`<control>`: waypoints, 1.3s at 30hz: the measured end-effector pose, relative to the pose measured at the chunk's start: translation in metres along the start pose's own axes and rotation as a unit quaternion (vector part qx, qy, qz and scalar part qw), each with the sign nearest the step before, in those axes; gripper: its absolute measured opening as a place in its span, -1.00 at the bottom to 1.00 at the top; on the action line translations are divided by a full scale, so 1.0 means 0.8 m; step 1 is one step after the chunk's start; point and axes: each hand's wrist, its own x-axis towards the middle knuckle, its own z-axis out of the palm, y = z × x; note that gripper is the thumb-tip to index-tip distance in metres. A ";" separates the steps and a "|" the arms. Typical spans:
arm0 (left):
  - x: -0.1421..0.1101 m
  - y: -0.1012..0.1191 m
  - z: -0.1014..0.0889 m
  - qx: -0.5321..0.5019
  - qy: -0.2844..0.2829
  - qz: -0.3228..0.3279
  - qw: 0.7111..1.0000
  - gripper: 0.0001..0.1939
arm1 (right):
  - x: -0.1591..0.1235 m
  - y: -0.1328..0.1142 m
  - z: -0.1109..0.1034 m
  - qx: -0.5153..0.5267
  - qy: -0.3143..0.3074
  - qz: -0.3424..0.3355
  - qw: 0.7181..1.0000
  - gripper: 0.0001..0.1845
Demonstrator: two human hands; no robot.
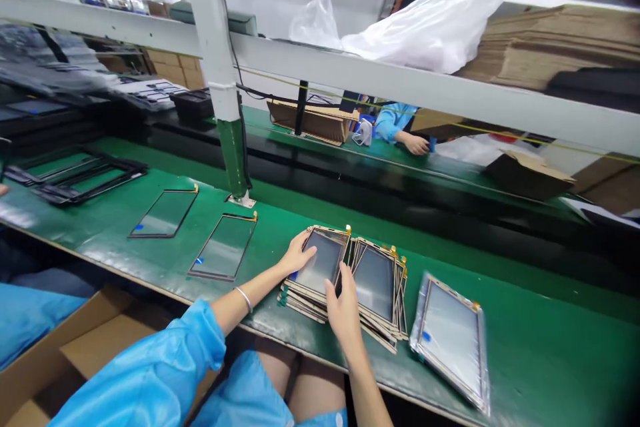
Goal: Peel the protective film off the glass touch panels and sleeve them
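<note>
My left hand (299,256) grips the left edge of the top touch screen panel (321,260), thumb on its face and fingers at its side. That panel lies on a stack with pale frame edges and an orange tab at the far corner. My right hand (344,303) holds its right edge, thumb and forefinger apart; the other fingers are partly hidden. Just right is a second, fanned stack of panels (374,283), touching or nearly touching the first. Farther right lies a stack in clear plastic wrap (453,337). Two thin glass panels, one nearer (225,247) and one farther (165,213), lie to the left.
Black frames (85,177) are piled on the green bench (540,347) at far left. A post (220,80) rises behind the panels, supporting shelving. A cardboard box (75,340) stands below the bench edge. Across the black channel, a co-worker's hand (415,143) rests near cardboard pieces.
</note>
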 end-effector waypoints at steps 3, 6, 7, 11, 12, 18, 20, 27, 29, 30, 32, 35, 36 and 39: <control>0.004 0.001 0.003 -0.055 0.002 -0.014 0.998 -0.51 | 0.009 -0.011 0.007 0.222 0.015 0.094 0.970 -0.16; 0.003 0.004 0.000 -0.114 0.010 -0.037 0.993 -0.41 | 0.015 -0.014 0.008 0.369 0.039 0.156 0.916 -0.08; 0.001 0.005 -0.003 -0.133 0.012 -0.046 0.990 -0.38 | 0.015 -0.013 0.006 0.397 0.044 0.168 0.901 -0.09; -0.009 0.015 -0.023 -0.212 -0.003 -0.076 0.974 -0.36 | 0.005 -0.007 -0.006 0.455 0.035 0.195 0.868 -0.24; -0.012 0.020 -0.028 -0.231 -0.011 -0.082 0.969 -0.36 | 0.002 -0.006 -0.010 0.461 0.032 0.197 0.865 -0.28; -0.029 0.051 -0.052 -0.321 -0.087 -0.139 0.933 -0.49 | -0.006 0.000 -0.019 0.466 0.001 0.224 0.856 -0.45; -0.031 0.057 -0.053 -0.337 -0.106 -0.157 0.922 -0.54 | -0.007 -0.001 -0.019 0.461 -0.001 0.223 0.859 -0.46; -0.033 0.064 -0.052 -0.370 -0.130 -0.189 0.900 -0.68 | -0.016 -0.021 -0.023 0.466 0.036 0.242 0.851 -0.45; -0.034 0.067 -0.054 -0.375 -0.134 -0.192 0.897 -0.68 | -0.017 -0.024 -0.024 0.462 0.040 0.246 0.851 -0.44; -0.035 0.068 -0.054 -0.377 -0.135 -0.194 0.895 -0.68 | -0.017 -0.024 -0.024 0.457 0.041 0.247 0.853 -0.43; -0.037 0.071 -0.055 -0.381 -0.137 -0.196 0.893 -0.69 | -0.017 -0.024 -0.024 0.451 0.042 0.248 0.857 -0.43; -0.038 0.071 -0.056 -0.383 -0.141 -0.196 0.891 -0.68 | -0.017 -0.023 -0.023 0.451 0.042 0.254 0.855 -0.41; -0.039 0.071 -0.057 -0.384 -0.144 -0.195 0.891 -0.67 | -0.017 -0.023 -0.023 0.451 0.042 0.256 0.854 -0.41; -0.038 0.067 -0.058 -0.383 -0.153 -0.193 0.890 -0.67 | -0.017 -0.024 -0.023 0.439 0.046 0.254 0.860 -0.39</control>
